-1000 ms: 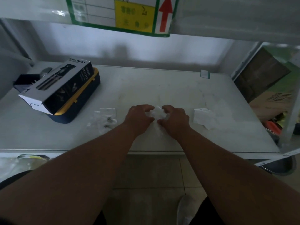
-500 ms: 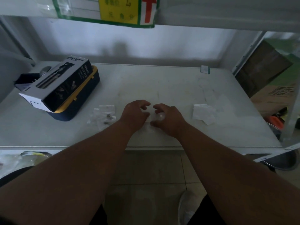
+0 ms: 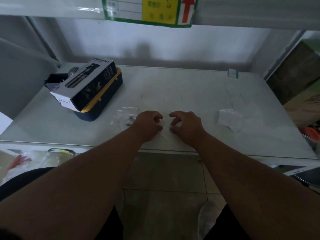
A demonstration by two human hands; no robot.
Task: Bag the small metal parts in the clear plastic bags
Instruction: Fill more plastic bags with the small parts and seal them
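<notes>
A small clear plastic bag lies on the white table near its front edge, between my two hands. My left hand has its fingers curled and pinches the bag's left edge. My right hand is also curled, with thumb and fingertips on the bag's right edge. To the left of my left hand lie a few clear bags with small dark metal parts on or in them. Whether the bag between my hands holds a part is hidden.
A black-and-white product box rests on a navy and yellow case at the back left. A pile of clear bags lies to the right. Cardboard boxes stand beyond the table's right edge. A shelf with a label hangs overhead.
My hands have drawn a little apart, opening a gap between them over the bag. The bag looks flatter than a second ago.
</notes>
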